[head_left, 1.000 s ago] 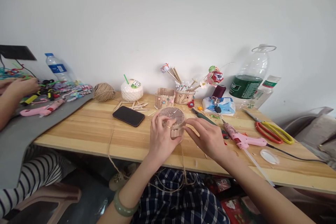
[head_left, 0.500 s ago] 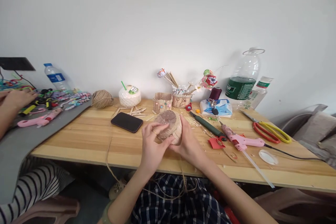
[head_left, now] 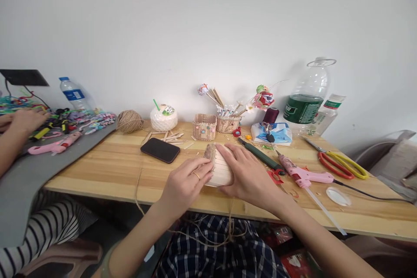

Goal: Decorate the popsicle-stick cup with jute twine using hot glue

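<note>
A round container (head_left: pixel 220 169) sided with pale wooden sticks lies tilted on its side above the table's front edge, its twine-wrapped end (head_left: pixel 210 152) facing left. My right hand (head_left: pixel 252 173) wraps its far and right side, thumb below. With fingers closed, my left hand (head_left: pixel 187 182) presses at the twine-wrapped end; a ring is on one finger. Whether a loose strand is pinched there is hidden. Jute twine (head_left: pixel 138 193) runs over the table edge, and more of it (head_left: pixel 208 243) loops across my lap.
Behind the container stand two small decorated stick boxes (head_left: pixel 204 128). A phone (head_left: pixel 160 150) and twine ball (head_left: pixel 129 120) lie left. A pink glue gun (head_left: pixel 302 177), scissors (head_left: pixel 342 165) and green-handled tool (head_left: pixel 260 154) lie right. A co-worker's hands (head_left: pixel 24 121) are far left.
The container has turned from showing its round end upward to lying sideways, its stick side toward me. My right hand has moved over its top; the left has shifted to the twine-wrapped end.
</note>
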`<state>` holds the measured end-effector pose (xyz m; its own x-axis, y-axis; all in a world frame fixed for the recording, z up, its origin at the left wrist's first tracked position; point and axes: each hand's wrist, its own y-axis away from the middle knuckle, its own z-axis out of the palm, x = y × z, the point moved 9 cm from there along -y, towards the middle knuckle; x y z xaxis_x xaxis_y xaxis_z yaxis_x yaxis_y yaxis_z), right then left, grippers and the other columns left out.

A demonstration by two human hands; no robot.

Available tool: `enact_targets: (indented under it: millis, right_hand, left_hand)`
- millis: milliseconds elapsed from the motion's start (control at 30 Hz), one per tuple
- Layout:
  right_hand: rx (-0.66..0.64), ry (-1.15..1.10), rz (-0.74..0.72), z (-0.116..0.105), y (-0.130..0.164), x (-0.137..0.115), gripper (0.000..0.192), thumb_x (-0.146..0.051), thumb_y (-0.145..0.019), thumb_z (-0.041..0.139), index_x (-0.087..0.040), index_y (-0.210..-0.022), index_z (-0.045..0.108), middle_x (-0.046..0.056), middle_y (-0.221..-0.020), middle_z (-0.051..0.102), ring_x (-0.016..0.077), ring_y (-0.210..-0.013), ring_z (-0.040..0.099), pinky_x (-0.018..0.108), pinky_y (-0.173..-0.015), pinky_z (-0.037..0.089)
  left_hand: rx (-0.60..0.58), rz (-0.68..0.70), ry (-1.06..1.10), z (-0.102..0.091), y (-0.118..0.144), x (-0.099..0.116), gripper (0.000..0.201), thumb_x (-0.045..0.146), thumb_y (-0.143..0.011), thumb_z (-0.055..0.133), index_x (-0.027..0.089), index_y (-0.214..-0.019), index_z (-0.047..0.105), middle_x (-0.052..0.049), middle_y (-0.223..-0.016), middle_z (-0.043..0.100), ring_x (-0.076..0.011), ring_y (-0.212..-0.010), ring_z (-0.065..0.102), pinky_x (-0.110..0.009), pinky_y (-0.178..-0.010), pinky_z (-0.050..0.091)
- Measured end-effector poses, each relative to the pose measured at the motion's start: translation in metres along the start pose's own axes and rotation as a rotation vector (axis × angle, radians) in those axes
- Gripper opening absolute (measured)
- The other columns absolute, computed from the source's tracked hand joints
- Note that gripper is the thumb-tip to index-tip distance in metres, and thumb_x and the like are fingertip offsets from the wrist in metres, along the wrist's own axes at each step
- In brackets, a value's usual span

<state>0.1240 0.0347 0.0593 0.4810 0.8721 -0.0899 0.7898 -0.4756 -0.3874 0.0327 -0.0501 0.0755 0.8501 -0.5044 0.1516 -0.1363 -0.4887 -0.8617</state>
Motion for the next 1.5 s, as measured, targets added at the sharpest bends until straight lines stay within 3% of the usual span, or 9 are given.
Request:
enact_targets:
  millis: [133,400,633,1067,1167,1367,1500]
  right_hand:
    - [0.004,-0.012,-0.003,0.001,-0.002,-0.001,0.086,-0.03,-0.062,0.071,-0.013,-0.138,0.035,0.02,-0.131,0.047,0.0341,-0.116,0.047,0.049,-0.095,0.042]
    - [-0.018,-0.013,-0.01,0.004,-0.005,-0.003,0.086,-0.034,-0.064,0.071,-0.013,-0.139,0.035,0.021,-0.131,0.047,0.0352,-0.115,0.046,0.05,-0.094,0.04]
    - [-0.026,0.019,-0.029,0.007,-0.007,-0.006,0.084,-0.037,-0.066,0.069,-0.013,-0.139,0.035,0.021,-0.129,0.048,0.035,-0.113,0.047,0.05,-0.092,0.041]
    - [-0.035,-0.027,0.001,0.007,-0.011,0.0,0.086,-0.034,-0.063,0.071,-0.013,-0.138,0.036,0.02,-0.126,0.05,0.0344,-0.11,0.048,0.049,-0.091,0.041]
    - [-0.069,-0.083,-0.017,0.005,-0.015,0.003,0.085,-0.031,-0.062,0.073,-0.015,-0.138,0.036,0.017,-0.122,0.053,0.0323,-0.108,0.05,0.048,-0.089,0.043]
    - [-0.116,-0.081,-0.037,0.007,-0.02,0.001,0.086,-0.031,-0.06,0.075,-0.015,-0.136,0.039,0.016,-0.124,0.052,0.0321,-0.109,0.049,0.047,-0.09,0.042]
    - [-0.119,-0.078,-0.032,0.01,-0.022,0.0,0.087,-0.032,-0.06,0.075,-0.014,-0.137,0.038,0.017,-0.125,0.052,0.033,-0.11,0.048,0.048,-0.091,0.041]
  left_hand:
    - [-0.025,0.18,-0.129,-0.001,-0.001,0.009,0.019,0.012,-0.089,0.051,0.012,-0.101,0.066,-0.011,-0.094,0.073,-0.0204,-0.088,0.069,-0.035,-0.08,0.061]
    - [-0.004,0.347,-0.276,-0.002,0.001,0.02,0.015,0.008,-0.088,0.052,0.007,-0.091,0.067,-0.014,-0.087,0.076,-0.0213,-0.08,0.074,-0.032,-0.076,0.063]
    - [0.081,0.303,-0.3,-0.002,0.009,0.021,0.012,0.005,-0.083,0.057,0.008,-0.091,0.066,-0.014,-0.086,0.076,-0.0205,-0.077,0.074,-0.028,-0.072,0.063]
    - [0.267,0.105,-0.248,0.003,0.018,0.007,0.026,0.004,-0.081,0.057,0.014,-0.104,0.064,-0.01,-0.086,0.076,-0.0188,-0.074,0.074,-0.026,-0.069,0.062]
    - [0.23,0.098,-0.205,0.003,0.014,0.001,0.026,0.006,-0.085,0.053,0.014,-0.108,0.063,-0.011,-0.09,0.076,-0.0188,-0.08,0.073,-0.028,-0.073,0.062]
    - [0.059,0.264,-0.188,0.001,0.009,-0.004,0.024,0.008,-0.091,0.046,0.011,-0.105,0.065,-0.014,-0.094,0.075,-0.0202,-0.088,0.073,-0.03,-0.078,0.061]
    - [0.004,0.292,-0.212,0.0,0.009,-0.004,0.027,0.008,-0.091,0.044,0.011,-0.105,0.066,-0.014,-0.096,0.075,-0.0212,-0.09,0.072,-0.032,-0.079,0.061]
